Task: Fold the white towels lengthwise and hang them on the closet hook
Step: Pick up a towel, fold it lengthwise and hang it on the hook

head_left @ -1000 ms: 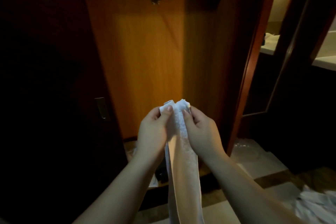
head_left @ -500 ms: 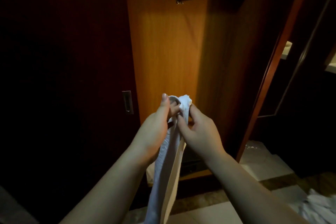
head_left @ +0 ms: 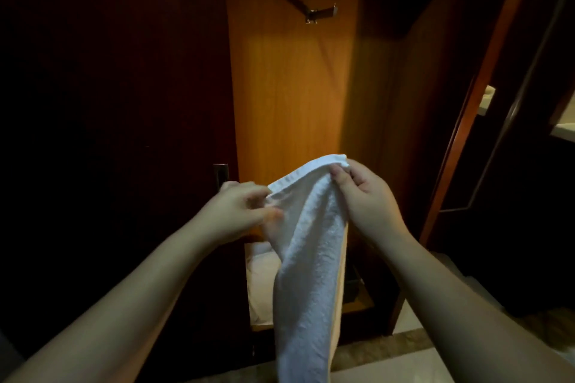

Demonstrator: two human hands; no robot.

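Head view: towel spread below the hook.
Both hands, left and right, pinch its top edge, likely to fold or hang it.

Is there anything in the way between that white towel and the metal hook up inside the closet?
Nothing visible. The white terry towel hangs from the left hand and right hand, both pinching its top edge. Above it is only bare orange wood panel up to the metal closet hook.
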